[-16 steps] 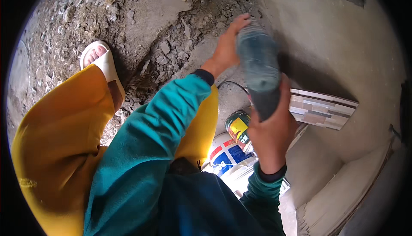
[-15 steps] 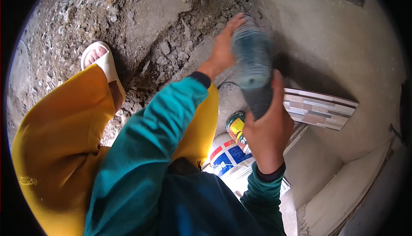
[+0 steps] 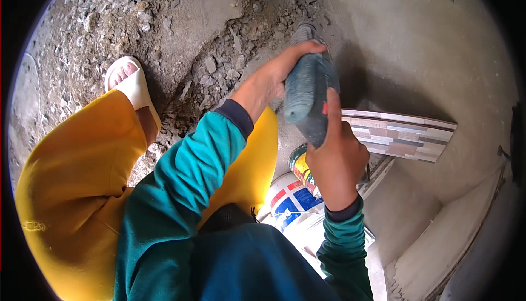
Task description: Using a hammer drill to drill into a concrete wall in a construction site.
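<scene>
A hammer drill with a blue-green body, a dark rear grip and a small red switch slants away from me over the broken ground. Round the front of its body wraps my left hand, its thumb side toward the ribbed dark nose. My right hand is closed on the rear grip, with the index finger lying along the side by the red switch. Whether a bit sits in the nose cannot be made out.
Rubble covers the ground ahead and to the left. My sandalled foot stands beside it. Patterned tiles lean near the plastered wall at right. Below the drill are a paint can and a white bucket.
The hammer drill has shifted slightly left and toward me and turned, showing its red switch. My left hand has come nearer along its body; my right index finger now lies straight.
</scene>
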The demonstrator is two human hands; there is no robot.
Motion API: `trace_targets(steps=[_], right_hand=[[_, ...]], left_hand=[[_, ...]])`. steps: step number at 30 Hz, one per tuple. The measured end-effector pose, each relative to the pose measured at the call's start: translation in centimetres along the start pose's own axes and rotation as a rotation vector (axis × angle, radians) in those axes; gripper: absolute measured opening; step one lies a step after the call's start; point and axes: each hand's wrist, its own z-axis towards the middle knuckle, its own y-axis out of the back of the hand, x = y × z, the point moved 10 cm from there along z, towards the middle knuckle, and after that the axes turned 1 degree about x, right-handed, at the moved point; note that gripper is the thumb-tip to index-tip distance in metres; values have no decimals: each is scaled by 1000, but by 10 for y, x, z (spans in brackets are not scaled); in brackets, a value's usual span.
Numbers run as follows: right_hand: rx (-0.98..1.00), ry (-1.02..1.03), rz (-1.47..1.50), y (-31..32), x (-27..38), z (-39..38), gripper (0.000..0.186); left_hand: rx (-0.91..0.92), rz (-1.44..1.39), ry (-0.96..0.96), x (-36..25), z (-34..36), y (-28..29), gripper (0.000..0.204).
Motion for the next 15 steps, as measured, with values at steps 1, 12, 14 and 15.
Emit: trace_targets(steps=[1, 12, 14, 15], right_hand=[[-30, 44, -18, 0, 6, -1, 96], [-107, 94, -8, -39, -1, 6, 96], [-87, 110, 141, -58, -16, -14, 98], [4, 24, 125, -80, -26, -18, 97]], left_hand=[[17, -83, -32, -1, -1, 2, 35], [-46, -58, 11, 13, 32, 41, 34], [33, -106, 137, 50, 24, 37, 35], [-76, 83, -1, 49, 25, 43, 56]])
